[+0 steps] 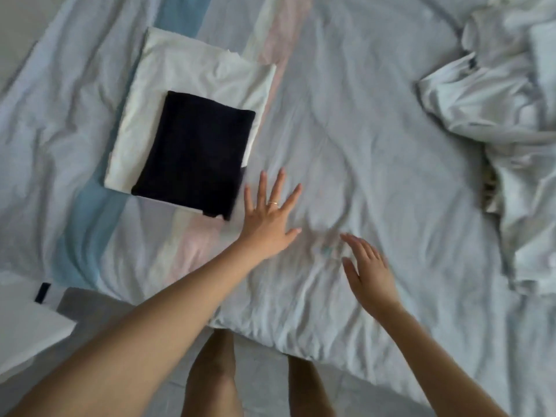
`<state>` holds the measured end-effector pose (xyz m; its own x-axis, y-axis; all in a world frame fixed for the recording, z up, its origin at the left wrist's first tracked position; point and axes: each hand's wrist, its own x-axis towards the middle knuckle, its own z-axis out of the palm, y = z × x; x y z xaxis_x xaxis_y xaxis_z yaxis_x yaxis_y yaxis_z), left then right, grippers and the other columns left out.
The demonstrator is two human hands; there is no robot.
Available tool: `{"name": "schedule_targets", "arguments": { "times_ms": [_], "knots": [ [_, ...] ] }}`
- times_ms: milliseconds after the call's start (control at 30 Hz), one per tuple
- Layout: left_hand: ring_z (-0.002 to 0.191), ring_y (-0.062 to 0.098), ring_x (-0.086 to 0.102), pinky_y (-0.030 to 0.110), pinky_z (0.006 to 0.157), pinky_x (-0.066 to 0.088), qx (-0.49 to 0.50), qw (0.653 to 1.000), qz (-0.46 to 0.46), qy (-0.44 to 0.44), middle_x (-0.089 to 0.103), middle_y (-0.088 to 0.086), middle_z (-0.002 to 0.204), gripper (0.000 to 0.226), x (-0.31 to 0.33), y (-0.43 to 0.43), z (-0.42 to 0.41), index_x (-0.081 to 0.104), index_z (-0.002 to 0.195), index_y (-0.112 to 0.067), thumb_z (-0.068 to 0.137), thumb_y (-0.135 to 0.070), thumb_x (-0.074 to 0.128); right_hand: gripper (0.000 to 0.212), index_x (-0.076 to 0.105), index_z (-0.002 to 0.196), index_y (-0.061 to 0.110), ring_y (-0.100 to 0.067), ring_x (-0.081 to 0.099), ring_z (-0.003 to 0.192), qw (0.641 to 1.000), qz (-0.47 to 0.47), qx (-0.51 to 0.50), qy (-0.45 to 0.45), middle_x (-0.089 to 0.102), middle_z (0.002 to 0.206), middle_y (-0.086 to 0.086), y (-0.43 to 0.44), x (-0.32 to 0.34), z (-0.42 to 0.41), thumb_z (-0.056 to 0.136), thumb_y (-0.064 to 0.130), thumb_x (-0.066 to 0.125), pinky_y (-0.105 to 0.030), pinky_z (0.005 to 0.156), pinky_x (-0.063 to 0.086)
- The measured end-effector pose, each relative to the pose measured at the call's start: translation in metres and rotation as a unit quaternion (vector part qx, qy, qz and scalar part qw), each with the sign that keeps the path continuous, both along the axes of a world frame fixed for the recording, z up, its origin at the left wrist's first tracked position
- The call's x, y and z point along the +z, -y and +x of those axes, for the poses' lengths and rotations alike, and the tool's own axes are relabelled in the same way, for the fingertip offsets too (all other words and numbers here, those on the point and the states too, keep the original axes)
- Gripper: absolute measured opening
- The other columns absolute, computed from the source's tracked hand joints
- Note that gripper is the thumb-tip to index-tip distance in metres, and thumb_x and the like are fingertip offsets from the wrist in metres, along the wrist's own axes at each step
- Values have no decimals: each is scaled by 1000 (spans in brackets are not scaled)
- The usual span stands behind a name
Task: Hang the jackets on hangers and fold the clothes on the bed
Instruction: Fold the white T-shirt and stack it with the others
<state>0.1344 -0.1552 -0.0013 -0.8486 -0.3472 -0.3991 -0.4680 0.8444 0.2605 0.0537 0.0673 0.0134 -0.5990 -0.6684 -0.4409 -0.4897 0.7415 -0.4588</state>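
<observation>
Your left hand (pixel 267 218), fingers spread and holding nothing, is just right of the folded black garment (pixel 195 152). Your right hand (pixel 367 272), also flat and empty, hovers farther right of it. That garment sits on one folded white garment (pixel 186 70): two folded pieces. Well right of it on the bed (pixel 361 115) waits one crumpled white heap (pixel 496 109), likely next: reach over and draw one piece free.

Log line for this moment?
left hand: open, beside folded black garment | right hand: open over duvet | black garment: on folded white garment | crumpled white clothes: unfolded, right
</observation>
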Motion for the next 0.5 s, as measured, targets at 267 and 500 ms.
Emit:
{"name": "schedule_targets", "arguments": {
  "times_ms": [267,500],
  "knots": [
    [135,42,-33,74,97,-12,-33,987,83,134,-38,10,149,143,-10,-150,-167,-26,145,-32,49,-77,71,57,36,142,10,-30,40,130,974,20,-215,-72,42,141,-11,-152,42,-152,89,9,58,-39,106,32],
    [128,37,-46,74,93,-17,38,981,81,174,-52,18,137,166,-29,-220,-234,-46,131,-25,34,-74,79,88,10,151,15,-24,29,137,874,-11,-484,-47,14,155,-8,-194,10,-225,85,21,69,-34,105,27]
  ]
}}
